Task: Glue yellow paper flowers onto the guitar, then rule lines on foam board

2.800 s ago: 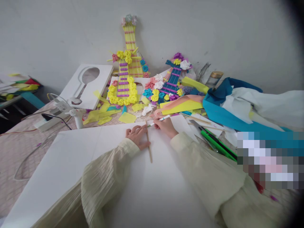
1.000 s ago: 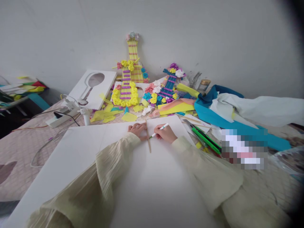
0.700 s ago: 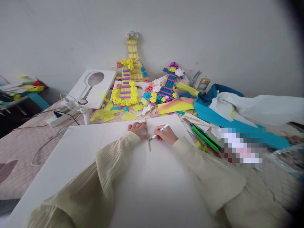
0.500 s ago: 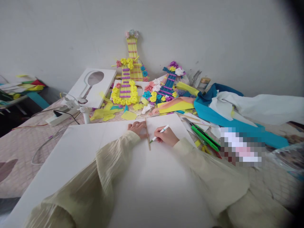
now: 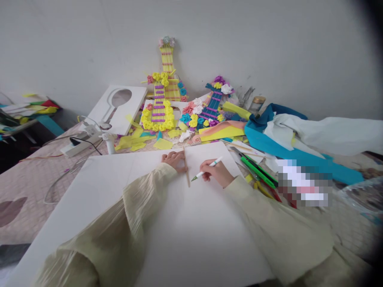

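A large white board (image 5: 206,235) lies in front of me. Across its far part runs a thin wooden stick (image 5: 188,180). My left hand (image 5: 174,160) presses the stick to the board, thumb and fingertips closed against it. To the right, my right hand (image 5: 218,170) is closed around a white marker pen (image 5: 198,176) with a green tip and a teal band. The pen slants down to the left, its tip a little right of the stick's near end. Whether the tip touches the board I cannot tell.
Paper-flower instrument models (image 5: 158,105) stand against the wall. Left of them leans a white board with a round cutout (image 5: 121,97). A power strip (image 5: 78,146) lies at left; a green utility knife (image 5: 259,171) and blue paper (image 5: 299,157) are at right.
My right hand has moved to the right with the marker pen, so its tip is farther from the stick. My left hand stays on the stick.
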### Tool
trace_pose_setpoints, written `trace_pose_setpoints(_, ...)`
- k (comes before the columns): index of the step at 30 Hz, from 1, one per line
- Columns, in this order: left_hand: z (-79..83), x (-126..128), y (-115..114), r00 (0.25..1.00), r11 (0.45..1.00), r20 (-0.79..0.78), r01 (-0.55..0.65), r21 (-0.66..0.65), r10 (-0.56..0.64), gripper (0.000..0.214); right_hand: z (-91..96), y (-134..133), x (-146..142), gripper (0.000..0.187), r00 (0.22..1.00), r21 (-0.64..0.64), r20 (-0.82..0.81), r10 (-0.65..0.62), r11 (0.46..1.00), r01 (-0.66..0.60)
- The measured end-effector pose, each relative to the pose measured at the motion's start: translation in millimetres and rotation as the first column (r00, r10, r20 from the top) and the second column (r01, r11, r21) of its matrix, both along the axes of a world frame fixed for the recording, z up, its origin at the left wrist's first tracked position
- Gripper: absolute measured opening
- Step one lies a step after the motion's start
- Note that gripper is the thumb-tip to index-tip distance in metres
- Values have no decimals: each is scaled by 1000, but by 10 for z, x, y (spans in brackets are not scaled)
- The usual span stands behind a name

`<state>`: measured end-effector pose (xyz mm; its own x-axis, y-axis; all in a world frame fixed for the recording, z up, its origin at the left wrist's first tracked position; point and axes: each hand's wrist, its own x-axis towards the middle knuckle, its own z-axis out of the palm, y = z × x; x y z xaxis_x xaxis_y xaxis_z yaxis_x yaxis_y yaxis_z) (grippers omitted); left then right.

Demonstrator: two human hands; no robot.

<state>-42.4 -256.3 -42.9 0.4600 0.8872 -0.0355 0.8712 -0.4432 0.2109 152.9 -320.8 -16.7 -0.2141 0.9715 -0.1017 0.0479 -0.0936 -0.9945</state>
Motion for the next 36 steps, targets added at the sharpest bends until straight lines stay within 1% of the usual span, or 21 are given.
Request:
trace_pose_setpoints(4,22,-2,-31,1000,999,4,5,33,-5,64,143,-156,216,13,991,9,-115,-62,998,63)
trace_pose_setpoints(8,60,-8,-54,1000,998,-17,23,60,-22,61,208,-318,440,11,980,-3,-172,-97,995,98)
trace_pose_setpoints(13,105,0,-87,1000,998,-29,-9,59,11,59,206,-424,610,11,970,41,-201,-137,988,148)
trace_pose_setpoints(15,118,2,-106,999,999,-43,-9,46,11,60,191,-444,637,11,967,59,-205,-155,984,170)
trace_pose_setpoints(19,136,-17,-178,997,1000,-72,8,26,-6,63,127,-474,652,10,965,50,-200,-171,982,185)
trace_pose_setpoints(22,134,-40,-288,997,999,-79,26,22,-24,67,71,-487,653,11,966,45,-194,-172,982,184)
trace_pose_setpoints(25,119,-50,-446,996,999,-75,42,14,-41,72,36,-493,646,11,966,42,-199,-163,984,174)
trace_pose_setpoints(31,82,-27,-789,997,998,-39,69,7,-68,82,16,-508,607,11,968,27,-191,-165,985,173)
trace_pose_setpoints(36,68,6,-1001,996,997,-16,83,3,-83,87,-13,-517,607,10,970,37,-183,-158,985,167)
